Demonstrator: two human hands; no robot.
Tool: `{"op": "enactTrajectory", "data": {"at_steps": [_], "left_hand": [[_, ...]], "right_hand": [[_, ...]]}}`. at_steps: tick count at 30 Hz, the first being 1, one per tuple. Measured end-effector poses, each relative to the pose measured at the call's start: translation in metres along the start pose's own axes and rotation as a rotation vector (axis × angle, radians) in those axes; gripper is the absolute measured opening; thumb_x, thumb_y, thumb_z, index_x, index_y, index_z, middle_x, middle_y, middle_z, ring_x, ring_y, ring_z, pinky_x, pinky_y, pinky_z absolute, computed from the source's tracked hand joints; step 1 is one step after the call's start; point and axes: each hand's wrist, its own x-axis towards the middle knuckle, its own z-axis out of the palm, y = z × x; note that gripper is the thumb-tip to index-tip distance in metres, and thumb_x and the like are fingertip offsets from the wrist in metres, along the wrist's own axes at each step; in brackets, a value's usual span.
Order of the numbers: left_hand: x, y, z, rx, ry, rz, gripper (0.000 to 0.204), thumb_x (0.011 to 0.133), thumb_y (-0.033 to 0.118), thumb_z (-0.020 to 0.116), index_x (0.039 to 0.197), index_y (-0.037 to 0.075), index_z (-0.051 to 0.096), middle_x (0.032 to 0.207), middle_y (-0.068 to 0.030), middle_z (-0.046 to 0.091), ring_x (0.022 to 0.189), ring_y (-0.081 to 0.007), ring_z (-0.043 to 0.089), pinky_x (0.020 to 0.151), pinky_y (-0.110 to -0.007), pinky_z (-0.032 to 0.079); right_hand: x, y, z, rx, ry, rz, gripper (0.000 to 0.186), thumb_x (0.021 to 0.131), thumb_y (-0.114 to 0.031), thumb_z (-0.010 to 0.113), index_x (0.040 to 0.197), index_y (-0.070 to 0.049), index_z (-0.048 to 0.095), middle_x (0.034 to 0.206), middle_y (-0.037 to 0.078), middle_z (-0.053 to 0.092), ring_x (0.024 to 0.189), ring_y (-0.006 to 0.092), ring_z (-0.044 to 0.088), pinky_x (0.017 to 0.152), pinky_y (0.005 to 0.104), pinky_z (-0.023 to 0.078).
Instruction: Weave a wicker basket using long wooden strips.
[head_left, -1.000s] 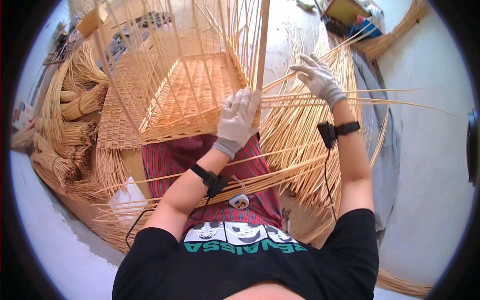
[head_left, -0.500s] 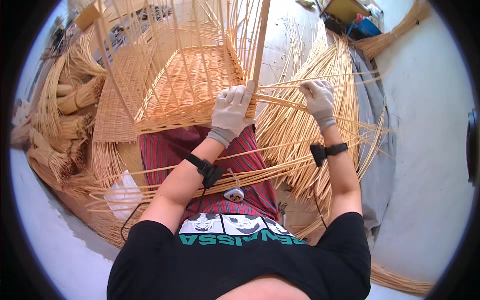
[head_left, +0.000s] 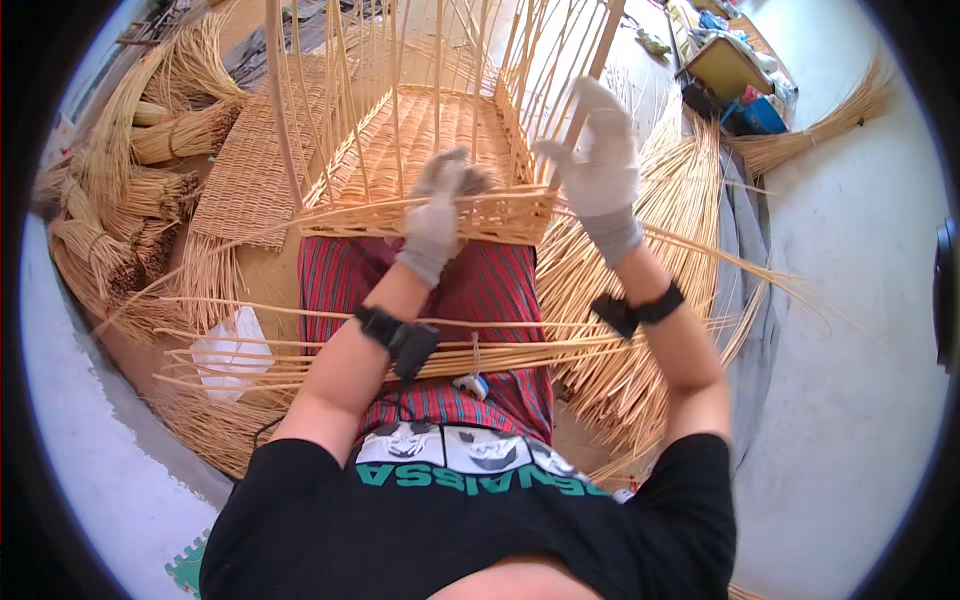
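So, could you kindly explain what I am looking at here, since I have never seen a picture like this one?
The picture comes from a wide fisheye camera worn on a person's head, looking down, so straight edges bend near the rim. There is no machine: a seated person works with two gloved hands. The left hand presses on the near woven rim of a half-built wicker basket, whose upright canes rise around a woven base. The right hand is raised at the basket's right corner, fingers spread among the uprights; what it grips I cannot tell. Long loose canes lie across the red striped cloth on the lap. Tied cane bundles sit at the left, and a flat woven panel lies beside the basket.
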Motion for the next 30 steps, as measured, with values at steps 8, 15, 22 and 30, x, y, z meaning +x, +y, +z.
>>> {"op": "enactTrajectory", "data": {"at_steps": [8,15,22,30], "left_hand": [[0.048,0.049,-0.005,0.492,0.022,-0.145,0.027,0.1,0.028,0.069,0.106,0.002,0.064,0.076,-0.0067,0.069,0.069,-0.0165,0.071,0.067,-0.029,0.06],[0.146,-0.009,0.165,0.731,-0.271,-0.04,0.068,0.09,0.054,0.072,0.125,-0.002,0.057,0.098,-0.015,0.072,0.083,-0.0243,0.071,0.074,-0.037,0.058],[0.135,-0.061,0.077,0.972,-0.72,0.01,0.054,0.094,0.03,0.074,0.138,0.002,0.057,0.121,-0.0102,0.07,0.106,-0.0227,0.071,0.087,-0.037,0.057],[0.064,0.152,-0.059,1.49,0.681,0.991,0.027,0.099,0.014,0.067,0.122,0.002,0.058,0.097,-0.0099,0.065,0.09,-0.0247,0.064,0.082,-0.037,0.054]], "right_hand": [[-0.034,0.036,-0.007,-0.278,-0.705,0.97,0.065,0.078,-0.049,0.083,0.112,0.002,0.063,0.101,0.019,0.065,0.099,0.0322,0.066,0.089,0.0414,0.052],[-0.086,0.049,0.026,-0.787,-0.267,0.737,0.049,0.085,-0.047,0.075,0.105,-0.005,0.062,0.101,0.015,0.064,0.088,0.0384,0.066,0.079,0.0495,0.053],[-0.101,0.079,0.047,-0.724,-0.316,0.691,0.025,0.086,-0.034,0.07,0.102,-0.014,0.066,0.088,0.016,0.068,0.082,0.0385,0.067,0.069,0.051,0.051],[-0.077,0.053,0.006,-0.688,-0.133,0.824,0.033,0.086,-0.04,0.077,0.091,-0.009,0.068,0.081,0.013,0.07,0.077,0.0355,0.068,0.069,0.0459,0.052]]}}
